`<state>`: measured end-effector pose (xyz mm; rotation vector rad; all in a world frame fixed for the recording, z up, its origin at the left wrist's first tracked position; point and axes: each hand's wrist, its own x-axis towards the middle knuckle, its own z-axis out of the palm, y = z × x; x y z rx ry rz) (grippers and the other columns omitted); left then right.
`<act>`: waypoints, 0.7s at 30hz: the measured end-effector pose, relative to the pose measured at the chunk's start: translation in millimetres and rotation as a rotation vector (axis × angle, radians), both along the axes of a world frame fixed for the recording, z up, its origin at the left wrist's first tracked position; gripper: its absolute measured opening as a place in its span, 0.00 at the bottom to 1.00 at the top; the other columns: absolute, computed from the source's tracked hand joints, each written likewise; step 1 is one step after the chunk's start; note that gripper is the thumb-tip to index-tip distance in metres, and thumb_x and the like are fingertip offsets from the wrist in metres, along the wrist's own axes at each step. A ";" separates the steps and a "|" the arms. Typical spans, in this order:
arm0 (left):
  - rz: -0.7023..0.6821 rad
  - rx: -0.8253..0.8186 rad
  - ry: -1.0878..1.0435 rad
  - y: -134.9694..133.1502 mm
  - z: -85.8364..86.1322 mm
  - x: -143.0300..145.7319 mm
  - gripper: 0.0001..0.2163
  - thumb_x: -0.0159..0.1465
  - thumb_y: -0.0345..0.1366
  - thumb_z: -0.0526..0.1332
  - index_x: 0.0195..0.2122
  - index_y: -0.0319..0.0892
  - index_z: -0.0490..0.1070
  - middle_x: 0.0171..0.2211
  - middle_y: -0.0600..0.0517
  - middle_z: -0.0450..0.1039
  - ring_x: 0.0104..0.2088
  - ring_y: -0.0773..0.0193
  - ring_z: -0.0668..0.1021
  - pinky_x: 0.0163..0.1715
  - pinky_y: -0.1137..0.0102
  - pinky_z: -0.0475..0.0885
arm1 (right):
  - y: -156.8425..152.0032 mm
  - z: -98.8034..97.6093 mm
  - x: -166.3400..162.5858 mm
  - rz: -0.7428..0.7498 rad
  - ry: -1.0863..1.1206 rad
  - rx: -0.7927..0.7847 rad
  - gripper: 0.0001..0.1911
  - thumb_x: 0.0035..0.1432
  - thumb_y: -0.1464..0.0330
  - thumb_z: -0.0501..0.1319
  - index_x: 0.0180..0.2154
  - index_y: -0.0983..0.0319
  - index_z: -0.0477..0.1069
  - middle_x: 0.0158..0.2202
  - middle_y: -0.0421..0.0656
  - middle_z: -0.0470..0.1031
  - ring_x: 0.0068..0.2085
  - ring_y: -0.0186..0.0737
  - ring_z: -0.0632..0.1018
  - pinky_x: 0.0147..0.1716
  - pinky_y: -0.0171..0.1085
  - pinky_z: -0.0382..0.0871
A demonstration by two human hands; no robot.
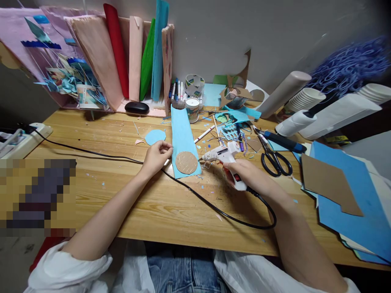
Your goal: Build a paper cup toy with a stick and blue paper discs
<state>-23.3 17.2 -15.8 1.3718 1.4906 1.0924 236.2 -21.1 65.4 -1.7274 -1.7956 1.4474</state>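
My right hand (241, 171) is wrapped round the grip of a white hot glue gun (220, 154). Its nozzle points left, close to the right edge of a brown cardboard disc (186, 162) streaked with glue. The disc lies on the near end of a long strip of light-blue crepe paper (182, 130). At the strip's left edge, my left hand (157, 156) is closed, thumb and fingers pinching the paper beside the disc. A loose light-blue paper circle (155, 136) lies just beyond that hand.
The glue gun's black cord (207, 205) crosses the table in front of the strip. Scissors (275, 160) and a blue-handled cutter (282, 140) lie to the right, near stacked card sheets (345, 228). Behind stand a tape roll (194, 83), markers and crepe rolls; paper scraps litter the tabletop.
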 end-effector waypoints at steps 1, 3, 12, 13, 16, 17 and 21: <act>-0.001 0.001 -0.001 0.1 -0.3 -0.1 0.10 0.51 0.40 0.62 0.30 0.39 0.68 0.24 0.53 0.71 0.25 0.66 0.75 0.28 0.70 0.70 | -0.3 0.8 -0.1 0.002 0.001 -0.005 0.20 0.52 0.57 0.49 0.15 0.61 0.61 0.14 0.40 0.66 0.18 0.34 0.66 0.21 0.34 0.58; -0.002 0.003 -0.003 0.1 -0.7 -0.1 0.10 0.52 0.40 0.62 0.30 0.39 0.68 0.25 0.53 0.71 0.25 0.66 0.74 0.28 0.71 0.70 | -1.1 3.6 -0.9 0.010 0.009 -0.018 0.20 0.52 0.58 0.49 0.15 0.61 0.61 0.13 0.39 0.65 0.18 0.34 0.66 0.20 0.34 0.58; 0.001 0.008 -0.002 0.7 -3.0 -0.3 0.10 0.52 0.40 0.62 0.30 0.39 0.68 0.23 0.54 0.70 0.24 0.66 0.74 0.27 0.71 0.70 | -7.8 13.7 1.2 0.101 -0.132 0.019 0.20 0.54 0.57 0.48 0.18 0.61 0.62 0.18 0.40 0.66 0.22 0.36 0.69 0.26 0.35 0.62; 0.000 0.010 -0.001 0.9 -3.4 -0.4 0.10 0.52 0.40 0.62 0.30 0.39 0.68 0.23 0.54 0.70 0.24 0.66 0.74 0.27 0.71 0.70 | -8.7 13.9 1.7 0.111 -0.151 0.028 0.20 0.54 0.57 0.48 0.17 0.61 0.61 0.18 0.40 0.66 0.23 0.36 0.69 0.26 0.35 0.62; -0.005 0.011 -0.006 1.8 -4.7 -0.8 0.10 0.52 0.39 0.62 0.30 0.39 0.68 0.24 0.53 0.70 0.24 0.66 0.74 0.27 0.71 0.70 | -10.8 14.8 2.1 0.150 -0.160 0.034 0.21 0.55 0.57 0.47 0.17 0.61 0.60 0.18 0.40 0.66 0.23 0.36 0.69 0.27 0.35 0.62; -0.007 0.010 -0.008 2.0 -5.1 -1.0 0.10 0.52 0.39 0.62 0.30 0.39 0.68 0.24 0.53 0.70 0.24 0.67 0.74 0.27 0.71 0.70 | -11.4 15.1 1.9 0.155 -0.156 0.039 0.20 0.55 0.57 0.47 0.18 0.61 0.60 0.18 0.40 0.66 0.23 0.35 0.68 0.27 0.35 0.61; -0.013 0.002 -0.013 2.3 -6.0 -1.2 0.10 0.52 0.39 0.62 0.30 0.39 0.68 0.24 0.53 0.70 0.24 0.67 0.74 0.26 0.72 0.70 | -13.1 15.0 -0.6 0.140 -0.131 0.015 0.20 0.54 0.54 0.48 0.20 0.61 0.60 0.19 0.39 0.66 0.23 0.35 0.68 0.25 0.35 0.61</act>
